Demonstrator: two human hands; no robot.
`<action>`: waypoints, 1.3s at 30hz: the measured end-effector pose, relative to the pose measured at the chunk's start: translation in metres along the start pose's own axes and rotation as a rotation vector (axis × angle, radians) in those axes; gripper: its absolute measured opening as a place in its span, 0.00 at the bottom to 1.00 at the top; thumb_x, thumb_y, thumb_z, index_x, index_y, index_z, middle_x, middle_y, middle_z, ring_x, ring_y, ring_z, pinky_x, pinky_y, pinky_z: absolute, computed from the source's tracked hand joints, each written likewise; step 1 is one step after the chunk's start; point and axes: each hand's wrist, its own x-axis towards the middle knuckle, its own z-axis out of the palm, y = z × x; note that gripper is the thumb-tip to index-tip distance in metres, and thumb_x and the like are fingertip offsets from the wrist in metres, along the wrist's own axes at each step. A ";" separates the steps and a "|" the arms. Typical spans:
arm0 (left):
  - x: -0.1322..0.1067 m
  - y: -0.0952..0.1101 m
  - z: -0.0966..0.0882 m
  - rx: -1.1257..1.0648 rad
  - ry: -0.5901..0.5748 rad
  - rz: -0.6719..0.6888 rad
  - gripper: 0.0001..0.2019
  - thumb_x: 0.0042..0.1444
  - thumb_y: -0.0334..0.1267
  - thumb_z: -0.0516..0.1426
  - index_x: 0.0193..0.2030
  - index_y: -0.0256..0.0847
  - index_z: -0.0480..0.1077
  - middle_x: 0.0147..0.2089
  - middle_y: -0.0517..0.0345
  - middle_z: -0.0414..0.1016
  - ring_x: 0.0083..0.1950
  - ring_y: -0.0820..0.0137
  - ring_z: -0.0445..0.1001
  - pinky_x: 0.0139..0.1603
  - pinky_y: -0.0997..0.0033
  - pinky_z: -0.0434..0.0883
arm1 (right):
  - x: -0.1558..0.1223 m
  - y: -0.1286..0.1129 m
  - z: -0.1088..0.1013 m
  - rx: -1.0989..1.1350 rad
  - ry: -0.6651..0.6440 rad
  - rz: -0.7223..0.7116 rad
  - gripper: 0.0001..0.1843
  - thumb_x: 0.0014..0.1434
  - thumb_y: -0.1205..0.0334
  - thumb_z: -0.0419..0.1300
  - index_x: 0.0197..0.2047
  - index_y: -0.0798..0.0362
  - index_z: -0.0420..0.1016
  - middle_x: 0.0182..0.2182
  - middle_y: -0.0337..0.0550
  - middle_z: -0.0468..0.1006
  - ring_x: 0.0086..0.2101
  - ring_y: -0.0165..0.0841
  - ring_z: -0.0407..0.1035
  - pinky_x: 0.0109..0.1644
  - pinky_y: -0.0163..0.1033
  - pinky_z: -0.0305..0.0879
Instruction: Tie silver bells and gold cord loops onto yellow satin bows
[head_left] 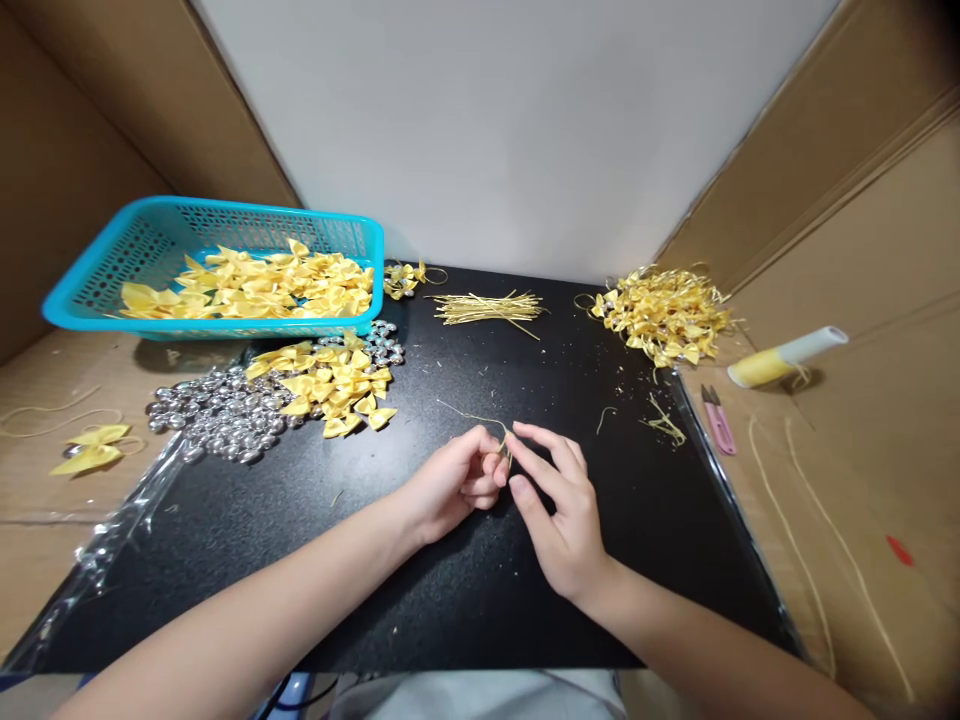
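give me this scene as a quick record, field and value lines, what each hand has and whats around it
left hand: pinches gold thread
right hand: fingers spread, index tip at the same thread
surface: black mat
left of hands: loose yellow bows, silver beads
teal basket: filled with bows
back centre: thread bundle
right: bow pile, pink snips

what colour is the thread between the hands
Yellow-gold. The thread, pinched in the left hand, shows best in the head view.
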 end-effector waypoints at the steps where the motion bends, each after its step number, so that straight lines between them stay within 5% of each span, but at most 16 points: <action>1: 0.000 0.000 0.000 0.004 -0.010 -0.017 0.12 0.46 0.34 0.51 0.13 0.37 0.60 0.14 0.64 0.61 0.14 0.83 0.44 0.16 0.80 0.49 | 0.000 0.000 0.000 0.017 0.012 0.010 0.20 0.66 0.64 0.54 0.60 0.42 0.71 0.55 0.44 0.72 0.54 0.39 0.65 0.57 0.51 0.62; 12: 0.003 0.006 -0.008 0.036 -0.107 -0.177 0.11 0.43 0.33 0.51 0.13 0.37 0.58 0.16 0.62 0.62 0.13 0.83 0.42 0.14 0.80 0.43 | 0.007 -0.003 -0.001 0.066 0.117 0.050 0.14 0.61 0.65 0.60 0.48 0.41 0.80 0.48 0.44 0.77 0.49 0.38 0.69 0.53 0.51 0.67; 27: 0.001 0.008 -0.005 0.171 -0.137 -0.277 0.11 0.41 0.34 0.50 0.11 0.37 0.57 0.14 0.61 0.60 0.14 0.83 0.41 0.16 0.78 0.40 | 0.023 0.000 -0.014 0.231 -0.064 0.191 0.03 0.54 0.64 0.67 0.30 0.47 0.81 0.37 0.41 0.80 0.42 0.37 0.71 0.49 0.48 0.65; 34: 0.000 0.007 -0.005 0.199 -0.143 -0.236 0.11 0.42 0.36 0.51 0.14 0.38 0.59 0.17 0.62 0.59 0.15 0.83 0.40 0.17 0.77 0.39 | 0.023 -0.003 -0.014 0.127 -0.079 0.137 0.06 0.58 0.66 0.63 0.28 0.50 0.75 0.35 0.41 0.77 0.41 0.36 0.69 0.50 0.47 0.63; 39: -0.002 0.004 -0.002 0.296 -0.060 -0.004 0.10 0.49 0.41 0.56 0.21 0.38 0.65 0.16 0.71 0.46 0.17 0.81 0.38 0.18 0.77 0.41 | 0.031 0.002 -0.027 0.295 -0.246 0.184 0.09 0.62 0.60 0.58 0.30 0.51 0.73 0.40 0.43 0.73 0.44 0.36 0.68 0.52 0.44 0.64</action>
